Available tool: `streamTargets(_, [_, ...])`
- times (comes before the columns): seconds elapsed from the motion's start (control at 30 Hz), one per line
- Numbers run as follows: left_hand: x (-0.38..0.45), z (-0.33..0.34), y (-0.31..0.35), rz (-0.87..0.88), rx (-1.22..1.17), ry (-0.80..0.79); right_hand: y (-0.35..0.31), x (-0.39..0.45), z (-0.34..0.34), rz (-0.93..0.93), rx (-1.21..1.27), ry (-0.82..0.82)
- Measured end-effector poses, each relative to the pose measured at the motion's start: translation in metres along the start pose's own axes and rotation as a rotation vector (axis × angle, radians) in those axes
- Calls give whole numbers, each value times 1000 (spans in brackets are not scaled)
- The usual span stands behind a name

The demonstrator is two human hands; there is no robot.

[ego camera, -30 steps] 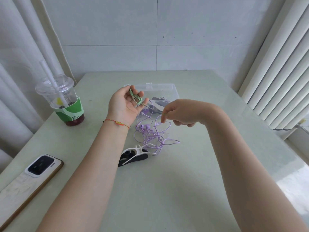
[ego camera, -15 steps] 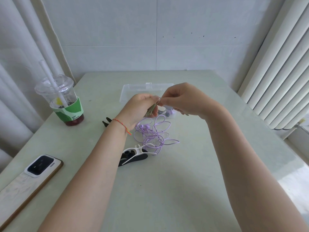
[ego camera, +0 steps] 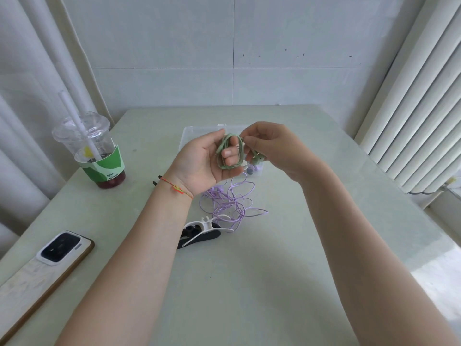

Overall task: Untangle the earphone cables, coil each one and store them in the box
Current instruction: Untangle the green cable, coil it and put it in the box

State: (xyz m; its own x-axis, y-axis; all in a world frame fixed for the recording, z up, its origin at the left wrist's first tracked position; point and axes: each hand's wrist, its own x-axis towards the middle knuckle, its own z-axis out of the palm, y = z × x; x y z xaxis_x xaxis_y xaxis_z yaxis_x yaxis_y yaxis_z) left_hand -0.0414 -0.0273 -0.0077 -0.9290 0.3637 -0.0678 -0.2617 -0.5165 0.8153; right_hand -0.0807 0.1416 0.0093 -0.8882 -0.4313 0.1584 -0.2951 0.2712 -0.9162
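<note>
Head view, nearest first: 2 bare forearms reach up from the bottom edge over a pale green surface (ego camera: pixel 249 295). At the near left a phone (ego camera: pixel 45 265) lies face down, its camera block toward the far end. Further in, near the middle, a white cable winder (ego camera: pixel 207 224) rests over a black one (ego camera: pixel 199 237), and just beyond them a tangle of purple earphone cable (ego camera: pixel 230 203) lies loose on the surface, touching the white winder's far end.

Above that tangle both hands are raised. The left hand (ego camera: pixel 202 161), palm up with a red string bracelet (ego camera: pixel 175 187) at the wrist, has the green earphone cable (ego camera: pixel 230 152) wound in several loops around its curled fingers. The right hand (ego camera: pixel 270 148) meets it from the right, fingertips pinching the green cable at the top right of the coil; the green earbuds (ego camera: pixel 257 159) hang just under those fingers.

Behind the hands sits the clear plastic box (ego camera: pixel 189 136), mostly hidden; a few small dark and purple items show at its near right corner, too small to tell. At the far left stands a clear lidded cup (ego camera: pixel 87 146) with a white straw (ego camera: pixel 74 121), a green sleeve and dark red drink at the bottom
</note>
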Motion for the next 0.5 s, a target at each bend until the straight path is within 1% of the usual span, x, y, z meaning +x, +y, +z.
streamTargets(0.13, [2,-3,0,17,-156,33,-2,0,8,58,108,8])
streamTargets(0.23, [6,-6,-2,51,-211,85,-3,1,15,88,163,-18])
streamTargets(0.3, [6,-6,-3,69,-197,102,-2,2,21,101,127,-5])
streamTargets(0.4, [6,-2,-5,71,-136,112,2,5,27,122,72,67])
streamTargets(0.5, [5,-1,-5,45,-101,143,3,5,24,109,106,139])
